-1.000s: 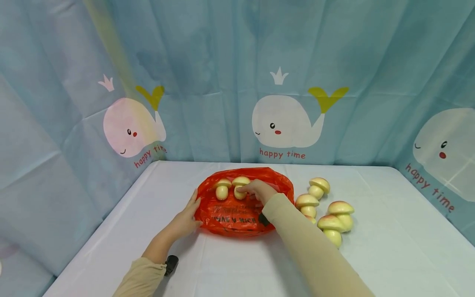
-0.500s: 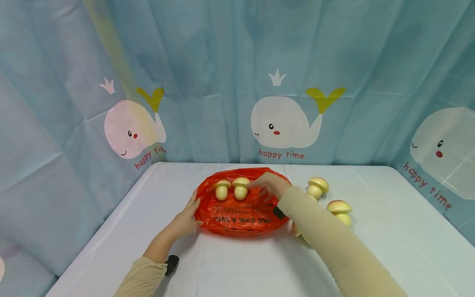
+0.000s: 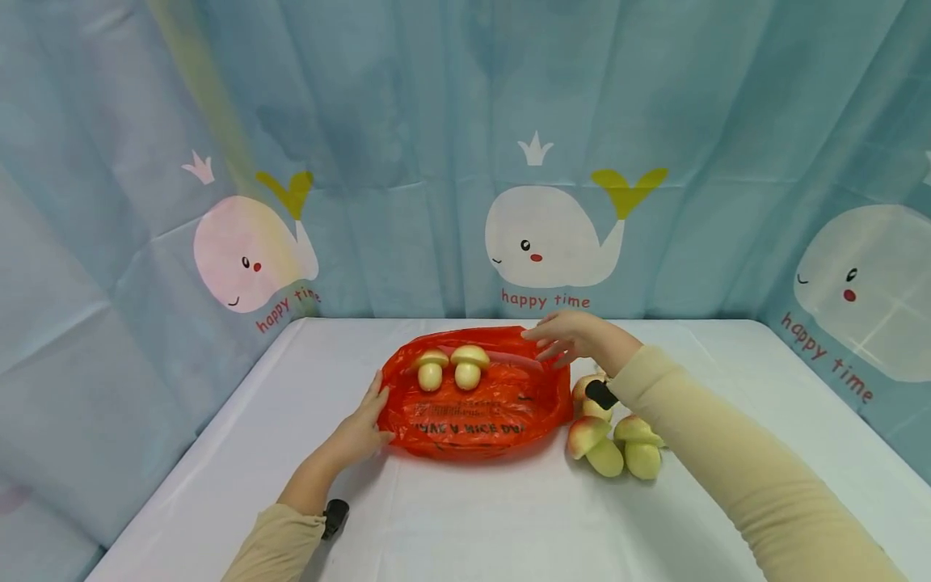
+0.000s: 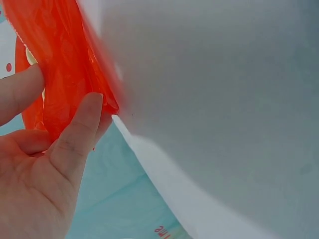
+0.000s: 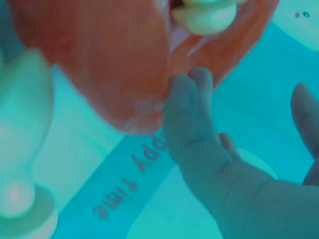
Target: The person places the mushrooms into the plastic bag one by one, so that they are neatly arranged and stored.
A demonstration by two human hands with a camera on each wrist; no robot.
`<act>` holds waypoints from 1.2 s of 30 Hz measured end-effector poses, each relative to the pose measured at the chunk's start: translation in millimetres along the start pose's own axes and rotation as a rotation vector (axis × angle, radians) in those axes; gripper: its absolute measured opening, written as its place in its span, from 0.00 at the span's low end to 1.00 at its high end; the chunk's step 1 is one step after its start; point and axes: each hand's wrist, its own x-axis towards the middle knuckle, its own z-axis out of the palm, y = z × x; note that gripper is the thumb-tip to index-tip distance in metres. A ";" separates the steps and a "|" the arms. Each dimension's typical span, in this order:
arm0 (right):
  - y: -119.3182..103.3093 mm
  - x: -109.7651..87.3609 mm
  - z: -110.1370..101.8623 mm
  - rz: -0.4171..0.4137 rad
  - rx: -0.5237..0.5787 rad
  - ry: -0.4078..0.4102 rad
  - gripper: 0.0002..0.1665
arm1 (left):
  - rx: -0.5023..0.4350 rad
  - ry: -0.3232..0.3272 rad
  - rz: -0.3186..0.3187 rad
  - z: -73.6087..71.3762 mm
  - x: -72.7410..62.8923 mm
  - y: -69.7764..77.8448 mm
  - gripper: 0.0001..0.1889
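A red plastic bag (image 3: 473, 424) lies with its mouth spread, printed lettering on its front wall. Two yellow toy mushrooms (image 3: 469, 368) stand side by side inside it. My left hand (image 3: 360, 432) holds the bag's left side; in the left wrist view the red film runs between thumb and fingers (image 4: 75, 134). Over the bag's right rim hovers my right hand (image 3: 578, 335), its fingers extended and nothing in them. In the right wrist view those fingertips (image 5: 182, 94) come up close to the bag's edge.
Several more mushrooms (image 3: 595, 444) lie right of the bag, partly covered by my right sleeve (image 3: 727, 461). A white cloth covers the table (image 3: 465, 517). Behind hangs a blue curtain (image 3: 407, 202) with whale prints.
My right hand has drawn away from the right-hand mushroom in the bag, moving right to the rim. My left hand stays at the bag's side. The head view has shifted slightly.
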 end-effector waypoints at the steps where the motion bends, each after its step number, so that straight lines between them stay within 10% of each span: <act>1: 0.9 -3.0 -4.1 -0.016 -0.005 -0.008 0.41 | 0.000 0.001 -0.001 0.0 0.1 0.2 0.40; 20: 67.8 -32.2 -74.2 -0.372 -0.139 0.006 0.37 | -0.026 0.010 0.016 2.1 -0.7 0.1 0.41; 36: 124.4 -50.5 -126.1 -0.489 -0.393 -0.224 0.39 | 0.001 0.017 0.027 2.0 -0.4 -0.6 0.40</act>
